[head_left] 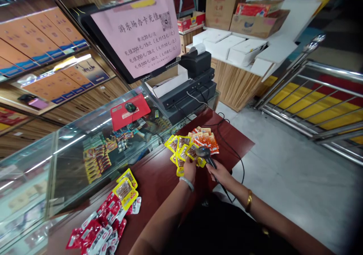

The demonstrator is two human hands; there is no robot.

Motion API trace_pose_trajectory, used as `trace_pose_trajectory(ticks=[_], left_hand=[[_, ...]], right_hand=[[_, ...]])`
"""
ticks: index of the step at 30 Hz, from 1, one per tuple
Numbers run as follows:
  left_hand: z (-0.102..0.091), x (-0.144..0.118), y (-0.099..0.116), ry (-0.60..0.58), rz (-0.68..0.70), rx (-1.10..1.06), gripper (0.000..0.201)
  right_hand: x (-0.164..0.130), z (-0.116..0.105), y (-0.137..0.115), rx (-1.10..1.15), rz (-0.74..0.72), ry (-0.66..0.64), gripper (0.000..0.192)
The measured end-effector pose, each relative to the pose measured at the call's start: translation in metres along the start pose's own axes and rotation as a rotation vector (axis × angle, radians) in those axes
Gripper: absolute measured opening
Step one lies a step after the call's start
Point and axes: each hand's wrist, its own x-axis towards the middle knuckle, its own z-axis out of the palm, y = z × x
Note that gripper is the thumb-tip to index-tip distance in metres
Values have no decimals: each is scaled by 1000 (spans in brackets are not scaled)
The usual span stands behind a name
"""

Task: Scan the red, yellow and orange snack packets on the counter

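In the head view, my right hand point(217, 172) is wrapped round the handle of a black barcode scanner point(204, 153), its head tilted over the yellow packets. My left hand point(189, 170), with a pale bangle at the wrist, pinches a yellow snack packet point(192, 151) just left of the scanner head. More yellow snack packets point(173, 144) lie heaped around it on the dark red counter point(159, 179). Touching that heap on its far right side is a pile of orange snack packets point(208, 141). My left fingertips are partly hidden among the packets.
Red and white packets point(99, 224) with a few yellow ones on top lie at the counter's near left. Beyond are a glass display case point(70, 160), a mouse on a red mat point(119, 115), a monitor point(130, 36) and a receipt printer point(195, 63). The scanner's cable point(243, 168) loops at right.
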Motion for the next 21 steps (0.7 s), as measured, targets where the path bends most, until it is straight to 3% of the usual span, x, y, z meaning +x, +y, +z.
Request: trace_pose_trajectory(ticks=[4,9,16,21], left_hand=[[-21,-8,-7,-88,56,-217,27],[-83,-19,-35,-47,105,-314,41],[-179,-49,-82,163,145,-371,38],[-233,-72,-114,390,150,-165,27]], right_hand=[[-6,12,-6,-47,14,-21,46],[-11,45,-10,-78,-1,-112,44],[-20,119,0,-94,35,-349,42],[-31,171,14,-186,36,-539,42]])
